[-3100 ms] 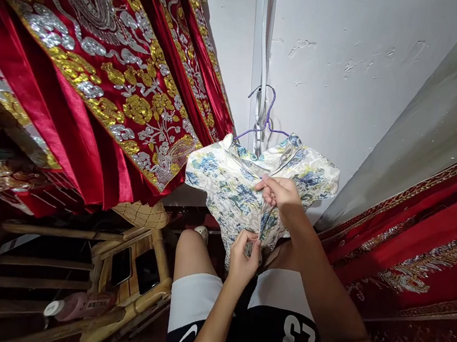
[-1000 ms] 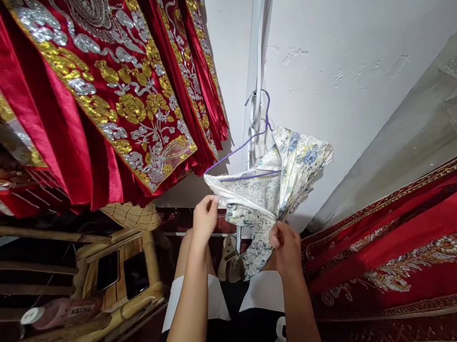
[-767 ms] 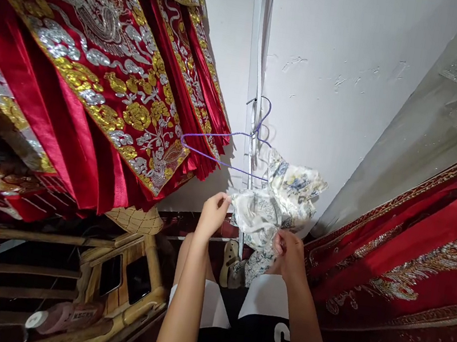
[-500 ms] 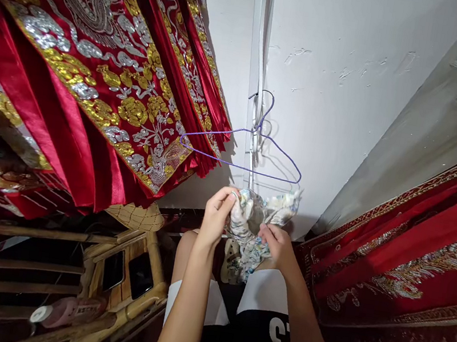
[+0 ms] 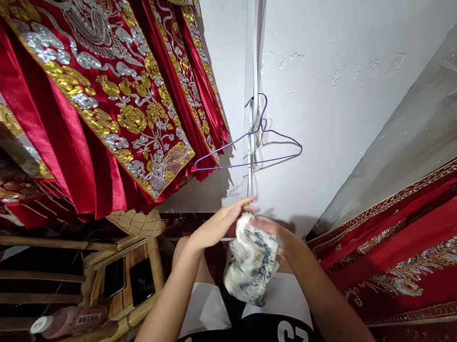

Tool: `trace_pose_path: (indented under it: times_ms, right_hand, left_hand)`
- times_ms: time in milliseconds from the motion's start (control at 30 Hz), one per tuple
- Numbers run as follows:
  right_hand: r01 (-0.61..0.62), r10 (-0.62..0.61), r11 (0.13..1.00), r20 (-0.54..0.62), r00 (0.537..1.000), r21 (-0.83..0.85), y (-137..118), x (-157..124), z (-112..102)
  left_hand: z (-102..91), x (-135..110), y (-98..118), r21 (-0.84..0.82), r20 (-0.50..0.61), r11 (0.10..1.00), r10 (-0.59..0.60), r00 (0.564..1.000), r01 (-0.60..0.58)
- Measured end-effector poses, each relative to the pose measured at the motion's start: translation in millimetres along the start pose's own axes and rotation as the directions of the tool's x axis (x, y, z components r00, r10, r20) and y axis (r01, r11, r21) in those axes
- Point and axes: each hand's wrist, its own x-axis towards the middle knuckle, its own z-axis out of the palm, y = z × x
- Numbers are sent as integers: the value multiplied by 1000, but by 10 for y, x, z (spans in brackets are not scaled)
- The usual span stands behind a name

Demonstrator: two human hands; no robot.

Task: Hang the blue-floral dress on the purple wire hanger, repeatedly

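A crumpled cloth, white with blue-green and yellowish patterning, hangs between my hands above my lap, smeared by motion. My left hand is at its upper left edge, fingers long and thumb close to the fabric, closed on its top. Over the upper right part lies my right hand, its blurred fingers closed on the cloth. Just beyond both hands a thin purple hanger hangs tilted and bare from a white upright strip on the wall.
Red garments with gold and silver embroidery hang at the left, and beaded red ones at the right beside sheer white fabric. Lower left, a bamboo seat holds two phones and a pink bottle.
The cloth, earlier bunched and spread between both hands, now hangs more compactly and nearer my body. My hands have come closer together. The hanger has swung and tilted.
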Motion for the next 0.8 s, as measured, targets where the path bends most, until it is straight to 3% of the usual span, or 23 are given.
trace_pose_path:
  times_ms: [67,133,200,267,367,433,500,567,667,733,800]
  right_hand:
    - [-40,81,985,247,966,-166,-168,-26,-59]
    - [44,77,936,327,942,-349,-340,2,-159]
    - [164,-40,838,241,970,-520,-480,123,-302]
    - [237,-239,733,85,967,-638,-552,357,-465]
    - [290,-480,693,-123,869,-660,-496,841,-678]
    - [266,-474,731,-187,861,-628,-375,1132,-773]
    - [230,-415,767,-188,890,-599,-232,1298,-839]
    - [242,-397,769,-145,906,-592,-112,1306,-901]
    - [294,-432,714,-69,899,-635,-47,1089,-1017]
    - [289,-438,661,-43,898,-693,-92,888,-1101]
    - [263,-435,603,-34,900,-753,-179,708,-1176]
  left_hand:
    - [-111,-23,-195,19,46,992,-123,991,122]
    - [-200,-81,-357,145,53,976,-174,983,165]
    - [-289,-151,-416,350,83,925,-189,978,149]
    - [-380,-207,-349,588,75,803,-179,981,101]
    - [-475,-255,-90,863,-40,500,-88,995,79]
    - [-488,-281,90,938,-81,336,-39,996,90]
    - [-476,-319,211,969,-97,223,-42,994,104]
    - [-474,-369,249,985,-121,118,-80,989,130]
    - [-526,-431,182,981,-192,-24,-151,970,190]
    - [-584,-420,112,972,-236,-62,-174,956,228]
    - [-640,-347,81,968,-253,-43,-157,955,249]
